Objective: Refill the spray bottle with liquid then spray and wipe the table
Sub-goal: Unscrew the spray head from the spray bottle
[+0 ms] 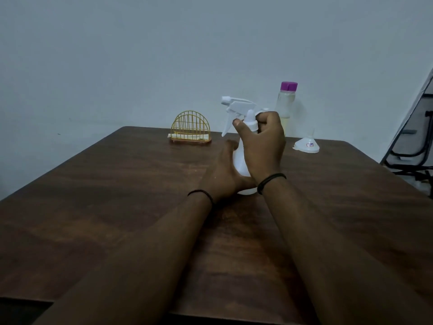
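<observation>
A white spray bottle [241, 106] stands on the dark wooden table [117, 195] near its middle, nozzle pointing left. My left hand [222, 172] wraps round the bottle's round body from the left. My right hand [262, 141] grips the bottle's neck just under the trigger head, thumb in front. Behind them stands a clear bottle [286, 104] with a purple cap, holding pale yellowish liquid. A small translucent funnel [307, 145] lies wide end down to the right of it.
A yellow wire napkin holder [191, 129] stands at the table's far edge, left of the bottles. A black metal frame [414, 141] leans against the wall beyond the table's right side. A plain wall runs behind the table.
</observation>
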